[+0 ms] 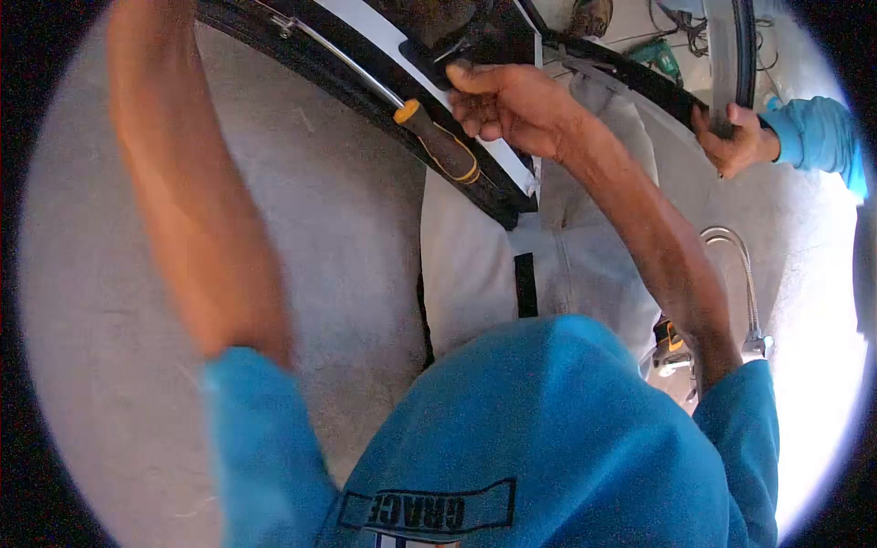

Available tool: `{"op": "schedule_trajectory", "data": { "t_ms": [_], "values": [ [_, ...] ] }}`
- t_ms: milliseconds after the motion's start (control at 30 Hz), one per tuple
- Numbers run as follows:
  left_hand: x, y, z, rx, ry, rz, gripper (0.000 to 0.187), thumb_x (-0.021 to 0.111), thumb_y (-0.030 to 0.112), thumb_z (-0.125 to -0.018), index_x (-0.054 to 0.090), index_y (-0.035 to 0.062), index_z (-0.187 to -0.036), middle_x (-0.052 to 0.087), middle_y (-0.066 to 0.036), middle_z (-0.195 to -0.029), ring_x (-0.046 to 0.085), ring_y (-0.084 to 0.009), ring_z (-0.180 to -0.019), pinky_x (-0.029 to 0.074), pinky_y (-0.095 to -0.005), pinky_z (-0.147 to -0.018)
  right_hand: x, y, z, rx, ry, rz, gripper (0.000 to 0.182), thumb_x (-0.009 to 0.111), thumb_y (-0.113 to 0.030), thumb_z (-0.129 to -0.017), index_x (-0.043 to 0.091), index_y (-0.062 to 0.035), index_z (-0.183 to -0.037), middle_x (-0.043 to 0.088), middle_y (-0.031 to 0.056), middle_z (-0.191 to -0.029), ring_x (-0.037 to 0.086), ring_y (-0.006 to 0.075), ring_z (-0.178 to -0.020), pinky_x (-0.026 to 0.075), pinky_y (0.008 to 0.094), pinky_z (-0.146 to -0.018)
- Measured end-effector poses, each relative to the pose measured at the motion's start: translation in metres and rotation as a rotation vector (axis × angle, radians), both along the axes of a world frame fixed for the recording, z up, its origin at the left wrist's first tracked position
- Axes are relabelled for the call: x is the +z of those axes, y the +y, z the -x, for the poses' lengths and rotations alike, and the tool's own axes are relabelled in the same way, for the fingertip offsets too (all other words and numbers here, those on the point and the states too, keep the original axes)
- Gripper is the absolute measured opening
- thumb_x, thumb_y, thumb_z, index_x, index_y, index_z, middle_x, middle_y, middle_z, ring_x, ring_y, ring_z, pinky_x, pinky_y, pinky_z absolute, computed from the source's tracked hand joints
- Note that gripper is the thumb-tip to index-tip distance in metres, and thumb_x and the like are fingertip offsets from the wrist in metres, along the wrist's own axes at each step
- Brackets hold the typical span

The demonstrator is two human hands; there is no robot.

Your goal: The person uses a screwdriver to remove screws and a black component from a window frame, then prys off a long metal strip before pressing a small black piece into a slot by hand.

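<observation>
My right hand (pixel 502 105) is at the black-and-white frame (pixel 365 23), its fingers curled at the edge around a dark part. Just left of it a screwdriver (pixel 443 146) with a dark and yellow handle lies along the frame, its shaft pointing to the upper left; no hand touches it. My left forearm reaches up past the top edge of the view, and the left hand itself is cut off. The frame's lower corner rests over my light trousers (pixel 585 265).
At the right, another person's hand (pixel 735 142) in a blue sleeve holds a long dark strip (pixel 744 55). A green power tool (pixel 656 59) and cables lie on the floor beyond. A curved metal hose (pixel 747 274) is near my right forearm.
</observation>
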State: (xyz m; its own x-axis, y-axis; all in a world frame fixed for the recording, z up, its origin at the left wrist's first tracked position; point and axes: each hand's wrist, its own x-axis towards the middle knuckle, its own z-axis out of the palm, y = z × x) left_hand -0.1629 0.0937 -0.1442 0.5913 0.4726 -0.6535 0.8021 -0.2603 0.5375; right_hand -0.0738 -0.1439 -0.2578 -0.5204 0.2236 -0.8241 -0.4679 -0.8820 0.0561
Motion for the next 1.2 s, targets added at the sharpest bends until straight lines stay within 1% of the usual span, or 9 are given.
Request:
{"op": "schedule_trajectory", "data": {
  "t_ms": [33, 100, 167, 233, 433, 633, 800, 1067, 1200],
  "values": [
    [-0.002, -0.011, 0.0, 0.002, -0.003, -0.011, 0.051, 0.067, 0.027, -0.076, 0.056, -0.0019, -0.117, 0.063, -0.021, -0.101, 0.063, -0.0262, -0.093, 0.051, -0.0351, -0.078, 0.001, 0.0, 0.0, 0.002, -0.003, -0.011, 0.03, 0.062, -0.03, -0.087, 0.059, 0.0001, -0.086, 0.062, 0.0079, -0.07, 0.058, 0.0115, -0.053, 0.042, 0.0187, -0.043],
    [-0.024, -0.07, 0.018, 1.011, -0.061, -0.442, 0.046, 0.067, 0.027, -0.077, 0.059, 0.0018, -0.115, 0.061, -0.02, -0.11, 0.062, -0.0302, -0.096, 0.046, -0.0411, -0.088, 0.002, 0.002, -0.002, -0.007, 0.019, 0.063, 0.03, 0.063, -0.03, -0.087, 0.059, 0.0003, -0.086, 0.062, 0.008, -0.069, 0.059, 0.0119, -0.054, 0.044, 0.0187, -0.044],
    [-0.052, -0.134, 0.062, 0.675, 0.07, -0.695, 0.08, 0.079, 0.027, -0.07, 0.039, -0.003, -0.132, 0.047, -0.024, -0.126, 0.044, -0.0323, -0.119, 0.036, -0.0383, -0.1, 0.0, 0.001, -0.001, 0.006, 0.025, 0.065, 0.029, 0.062, -0.029, -0.087, 0.059, 0.0006, -0.087, 0.062, 0.0082, -0.07, 0.059, 0.0119, -0.054, 0.044, 0.0193, -0.044],
    [-0.064, -0.181, 0.067, 1.007, -0.121, -0.335, 0.101, 0.079, 0.021, -0.064, 0.017, -0.0033, -0.14, 0.03, -0.033, -0.129, 0.034, -0.0418, -0.12, 0.03, -0.0449, -0.101, -0.005, -0.002, -0.002, -0.003, 0.036, 0.077, 0.028, 0.062, -0.028, -0.087, 0.06, 0.0002, -0.088, 0.061, 0.0079, -0.07, 0.058, 0.0116, -0.054, 0.043, 0.02, -0.044],
    [-0.063, -0.209, 0.047, 0.93, -0.016, -0.249, 0.106, 0.074, 0.013, -0.068, 0.0, 0.0017, -0.144, 0.028, -0.033, -0.127, 0.031, -0.0428, -0.12, 0.026, -0.0452, -0.103, 0.003, 0.011, -0.007, 0.033, 0.031, 0.048, 0.024, 0.059, -0.025, -0.089, 0.06, -0.0007, -0.089, 0.058, 0.0068, -0.069, 0.055, 0.0118, -0.054, 0.04, 0.0214, -0.043],
    [-0.069, -0.221, 0.047, 0.871, 0.035, -0.37, 0.104, 0.073, 0.009, -0.068, 0.002, 0.0023, -0.145, 0.027, -0.029, -0.128, 0.027, -0.0386, -0.124, 0.023, -0.0442, -0.105, 0.008, 0.011, -0.005, 0.018, 0.015, 0.041, 0.024, 0.058, -0.025, -0.089, 0.061, -0.001, -0.087, 0.058, 0.0066, -0.07, 0.055, 0.0127, -0.054, 0.039, 0.0212, -0.043],
    [-0.079, -0.227, 0.049, 1.121, -0.281, -0.167, 0.102, 0.074, 0.008, -0.069, 0.006, 0.0018, -0.145, 0.028, -0.024, -0.13, 0.028, -0.0326, -0.125, 0.023, -0.0402, -0.106, 0.001, 0.006, -0.006, 0.059, 0.016, 0.015, 0.022, 0.06, -0.023, -0.089, 0.062, -0.0013, -0.088, 0.059, 0.006, -0.071, 0.056, 0.0116, -0.057, 0.04, 0.021, -0.045],
    [-0.084, -0.231, 0.051, 0.969, -0.088, -0.34, 0.101, 0.075, 0.012, -0.069, 0.01, 0.0035, -0.145, 0.033, -0.025, -0.12, 0.038, -0.0334, -0.114, 0.033, -0.0406, -0.098, -0.01, 0.0, -0.001, -0.09, 0.034, 0.022, 0.018, 0.057, -0.017, -0.089, 0.061, 0.0, -0.095, 0.061, 0.006, -0.081, 0.059, 0.0105, -0.065, 0.049, 0.0197, -0.056],
    [-0.09, -0.236, 0.053, 1.005, -0.074, -0.369, 0.101, 0.075, 0.014, -0.068, 0.01, 0.0048, -0.145, 0.035, -0.025, -0.114, 0.04, -0.0343, -0.11, 0.035, -0.0405, -0.095, -0.008, -0.005, 0.001, -0.193, -0.024, 0.012, 0.014, 0.06, -0.009, -0.086, 0.061, 0.0039, -0.089, 0.061, 0.0109, -0.083, 0.063, 0.0208, -0.074, 0.056, 0.0313, -0.066]
  ]
}}
